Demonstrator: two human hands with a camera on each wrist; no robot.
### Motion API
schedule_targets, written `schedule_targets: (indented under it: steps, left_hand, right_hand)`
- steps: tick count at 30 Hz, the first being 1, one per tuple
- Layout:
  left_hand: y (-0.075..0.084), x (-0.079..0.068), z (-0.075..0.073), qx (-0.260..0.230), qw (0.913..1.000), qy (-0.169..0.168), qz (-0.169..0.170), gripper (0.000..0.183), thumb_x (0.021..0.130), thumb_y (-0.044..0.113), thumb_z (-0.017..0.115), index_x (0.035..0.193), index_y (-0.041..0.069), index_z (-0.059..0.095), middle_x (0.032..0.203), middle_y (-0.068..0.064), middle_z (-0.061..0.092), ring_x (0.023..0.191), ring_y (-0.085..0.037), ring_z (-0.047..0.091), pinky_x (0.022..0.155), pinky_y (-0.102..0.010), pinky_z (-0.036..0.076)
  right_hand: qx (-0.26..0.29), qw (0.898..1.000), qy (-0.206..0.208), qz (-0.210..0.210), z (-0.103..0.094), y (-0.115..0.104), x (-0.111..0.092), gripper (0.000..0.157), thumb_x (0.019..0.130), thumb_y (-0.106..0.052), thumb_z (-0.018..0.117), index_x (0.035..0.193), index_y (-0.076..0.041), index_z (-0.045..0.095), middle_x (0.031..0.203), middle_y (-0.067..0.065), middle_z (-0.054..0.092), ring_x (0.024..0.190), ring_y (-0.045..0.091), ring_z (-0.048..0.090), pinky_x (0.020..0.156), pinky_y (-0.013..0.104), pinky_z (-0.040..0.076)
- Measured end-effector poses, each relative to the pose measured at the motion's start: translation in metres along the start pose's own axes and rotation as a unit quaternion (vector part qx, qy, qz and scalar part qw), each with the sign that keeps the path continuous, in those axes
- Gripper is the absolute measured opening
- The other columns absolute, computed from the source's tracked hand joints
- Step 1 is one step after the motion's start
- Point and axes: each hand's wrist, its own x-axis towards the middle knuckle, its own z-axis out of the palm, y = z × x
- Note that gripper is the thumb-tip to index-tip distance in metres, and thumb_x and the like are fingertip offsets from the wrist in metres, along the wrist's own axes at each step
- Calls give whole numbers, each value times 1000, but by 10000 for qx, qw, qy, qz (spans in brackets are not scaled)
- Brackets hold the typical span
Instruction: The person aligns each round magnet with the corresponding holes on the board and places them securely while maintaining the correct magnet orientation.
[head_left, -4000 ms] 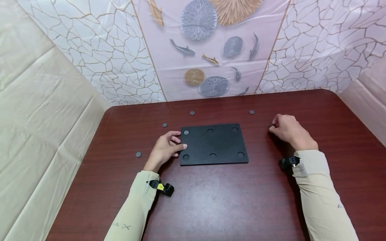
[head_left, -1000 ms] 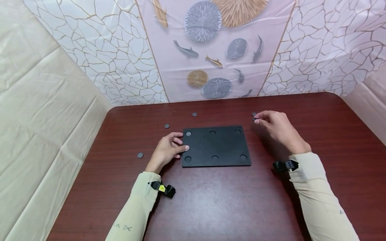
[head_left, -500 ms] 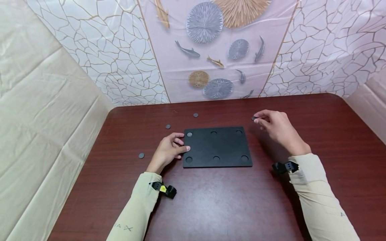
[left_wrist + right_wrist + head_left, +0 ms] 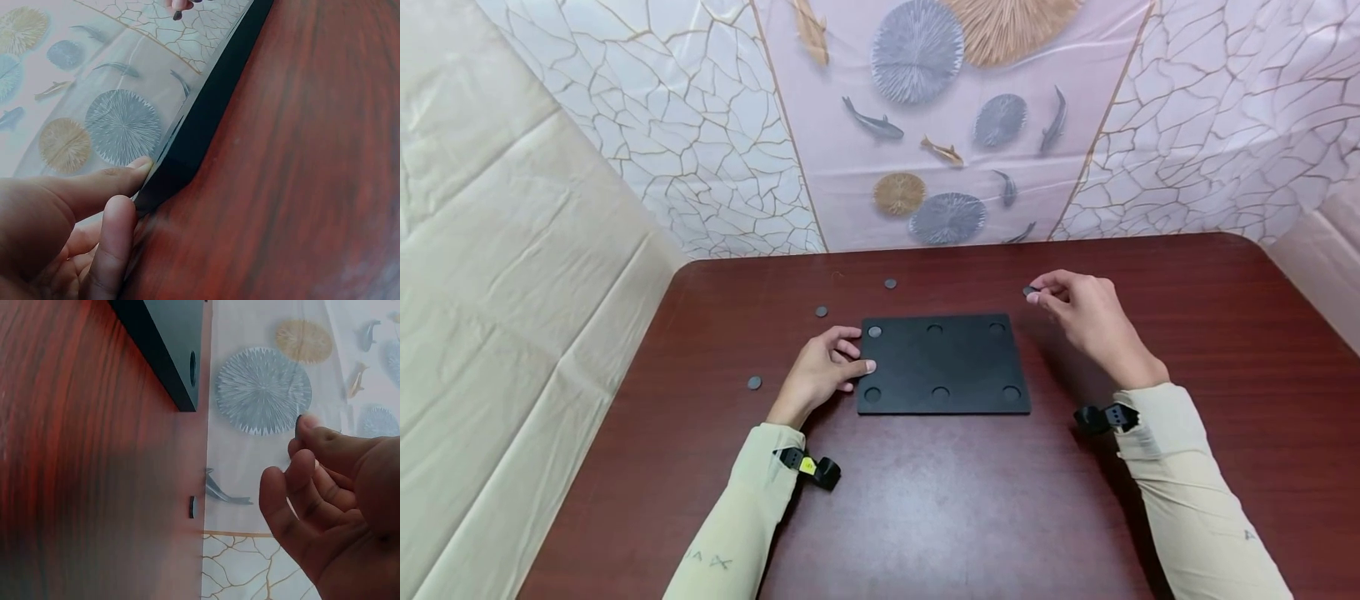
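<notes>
In the head view, my left hand (image 4: 822,371) holds the left edge of a black rectangular board (image 4: 946,367), thumb on top and fingers along the side. The left wrist view shows the thumb (image 4: 119,181) and a finger at the board's edge (image 4: 200,134). Round recesses line the board's front and back, and a grey disc (image 4: 875,332) sits in the back left one. Right of the board, my right hand (image 4: 1093,325) pinches a small dark disc (image 4: 298,427) between thumb and fingertips, above the table. Another disc (image 4: 192,507) lies on the table near that hand.
Three more grey discs lie on the dark red table: one behind the board (image 4: 891,284), one off its back left corner (image 4: 822,312), and one left of my left hand (image 4: 755,382). A patterned cloth wall (image 4: 925,167) borders the table's back edge.
Over the last four seconds my right hand has moved left with its disc, to beside the disc at the board's back right. My left hand has stayed on the board. The view has shifted slightly.
</notes>
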Motion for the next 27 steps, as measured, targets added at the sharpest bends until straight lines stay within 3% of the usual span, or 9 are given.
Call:
schedule_targets:
  steps: [6,21,27]
  left_hand:
    - [5,2,-1,-5,10000,-7,-11,56,92,15,85,142,16,62,111,-8,63,83,-21,63,65,-31,61]
    - [3,-1,1,12,9999,19,-127,57,92,16,85,143,16,62,112,-8,63,86,-21,63,66,-31,61]
    - [2,0,0,-27,9999,31,-113,56,91,15,85,143,15,62,112,-8,63,85,-21,62,66,-31,61]
  right_hand:
    - [71,9999,88,-121,2,-4,1,16,103,-12,71,114,-1,75,85,14,71,66,19,56,54,24,40]
    - [191,9989,-389,-156,19,-6,2,17,103,-13,71,113,0,75,87,11,74,77,23,66,61,25,49]
    - [205,9986,-387,-300,21,-6,4,14,101,-11,73,110,0,76,84,9,75,76,23,67,62,23,48]
